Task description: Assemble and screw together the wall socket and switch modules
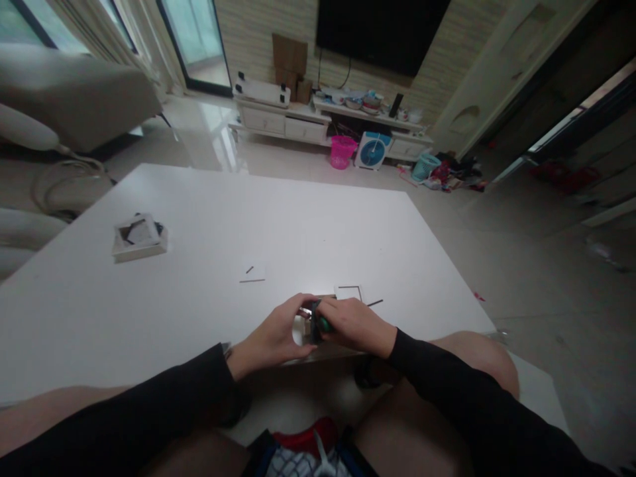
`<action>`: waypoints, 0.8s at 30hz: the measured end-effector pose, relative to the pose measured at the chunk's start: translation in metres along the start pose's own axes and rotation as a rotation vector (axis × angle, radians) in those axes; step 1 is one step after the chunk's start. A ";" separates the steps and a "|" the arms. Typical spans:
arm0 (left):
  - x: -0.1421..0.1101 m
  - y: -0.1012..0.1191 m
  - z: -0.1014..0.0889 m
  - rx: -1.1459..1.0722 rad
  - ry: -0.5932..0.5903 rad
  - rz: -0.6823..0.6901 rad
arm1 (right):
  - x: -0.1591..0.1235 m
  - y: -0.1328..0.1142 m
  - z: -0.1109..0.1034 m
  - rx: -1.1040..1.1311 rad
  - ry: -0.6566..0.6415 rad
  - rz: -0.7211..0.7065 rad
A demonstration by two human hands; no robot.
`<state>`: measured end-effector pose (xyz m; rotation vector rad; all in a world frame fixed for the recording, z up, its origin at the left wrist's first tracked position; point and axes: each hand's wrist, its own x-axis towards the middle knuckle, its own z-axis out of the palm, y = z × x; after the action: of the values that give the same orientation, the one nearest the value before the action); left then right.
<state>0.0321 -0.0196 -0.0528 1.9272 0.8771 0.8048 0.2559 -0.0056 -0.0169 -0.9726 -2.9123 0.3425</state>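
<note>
At the near edge of the white table [213,218], my two hands meet over a small object that they mostly hide. My right hand [350,321] is closed round a tool with a dark and green handle [324,324]; its working end is hidden. Thumb and fingers of my left hand [278,331] curve round the small pale and dark piece [308,326] beside the tool; its kind is unclear. Just beyond my right hand lie a small white square with a dark L-shaped edge [352,289] and a thin dark strip [375,303].
Left of my hands, another thin strip [252,281] and a short dark piece [250,269] lie on the table. A shallow white box [140,238] with parts in it sits far left. Across the floor are a pink basket [342,152] and a blue-white fan [372,151].
</note>
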 end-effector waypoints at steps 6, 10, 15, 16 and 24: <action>-0.002 0.013 -0.011 0.159 0.042 0.158 | -0.005 -0.007 -0.012 0.050 0.100 -0.026; -0.004 0.023 -0.016 0.309 0.092 0.281 | -0.009 -0.009 -0.016 0.092 0.162 -0.060; -0.005 0.023 -0.017 0.347 0.148 0.332 | -0.009 -0.010 -0.013 0.162 0.248 -0.080; -0.005 0.022 -0.017 0.346 0.158 0.324 | -0.009 -0.010 -0.012 0.176 0.256 -0.077; -0.004 0.020 -0.018 0.326 0.151 0.318 | -0.009 -0.007 -0.011 0.214 0.283 -0.045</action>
<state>0.0212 -0.0232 -0.0280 2.3563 0.8421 1.0567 0.2605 -0.0140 -0.0042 -0.8458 -2.5769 0.4611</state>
